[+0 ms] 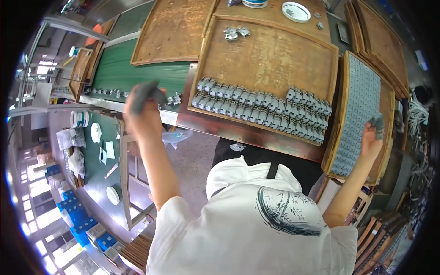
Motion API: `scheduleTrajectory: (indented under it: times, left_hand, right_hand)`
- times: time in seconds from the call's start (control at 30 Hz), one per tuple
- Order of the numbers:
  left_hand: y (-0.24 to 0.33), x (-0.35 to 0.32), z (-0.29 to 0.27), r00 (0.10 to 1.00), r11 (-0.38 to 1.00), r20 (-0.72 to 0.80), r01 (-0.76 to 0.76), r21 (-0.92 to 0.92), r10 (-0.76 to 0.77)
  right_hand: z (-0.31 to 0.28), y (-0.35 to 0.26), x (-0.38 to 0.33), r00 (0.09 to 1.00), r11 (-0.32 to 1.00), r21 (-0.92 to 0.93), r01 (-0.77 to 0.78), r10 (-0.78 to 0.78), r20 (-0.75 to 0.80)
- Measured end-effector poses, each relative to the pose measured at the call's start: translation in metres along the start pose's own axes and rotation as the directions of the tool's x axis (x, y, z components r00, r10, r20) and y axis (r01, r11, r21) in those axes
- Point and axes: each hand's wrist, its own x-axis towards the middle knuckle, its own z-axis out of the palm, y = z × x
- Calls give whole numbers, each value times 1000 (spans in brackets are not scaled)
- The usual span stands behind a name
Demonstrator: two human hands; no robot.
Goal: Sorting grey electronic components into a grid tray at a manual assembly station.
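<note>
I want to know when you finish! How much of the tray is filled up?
Two rows of small grey metal parts already line the front of the middle wooden tray; the rest is bare wood. The left hand reaches over the green belt. The right hand touches the full tray alongside.

The left hand is smeared by motion blur; its grey-tipped fingers merge into one patch, and whether they hold anything cannot be told. They partly cover the small metal parts at the edge of the green belt. The right hand shows its back only, so what its fingers touch on the tray of grey parts stays hidden. Single pieces on that tray are too small to tell apart. The white round dish and wooden boards are cut by the upper edge. The person's shirt hides the table's near edge.
</note>
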Motion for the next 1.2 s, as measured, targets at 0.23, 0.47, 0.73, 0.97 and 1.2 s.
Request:
scheduleTrajectory:
  times: [0.23,0.47,0.73,0.97,1.2]
  left_hand:
    - [-136,7,-109,864,-28,-384,397,917,-325]
    - [-177,12,-135,855,145,-309,398,906,-416]
    - [-62,-38,5,877,885,159,465,-35,-454]
    - [-19,-97,120,620,706,650,685,-177,-439]
    - [-1,-113,161,459,758,836,647,-83,-300]
  right_hand:
    - [89,86,-68,983,952,-264,-155,175,53]
    - [119,145,-98,890,887,-93,-452,442,-109]
    - [169,159,-111,934,761,-549,-346,333,-127]
    - [221,146,-131,906,700,-687,-197,397,144]
    - [222,100,-131,834,52,-849,526,164,526]
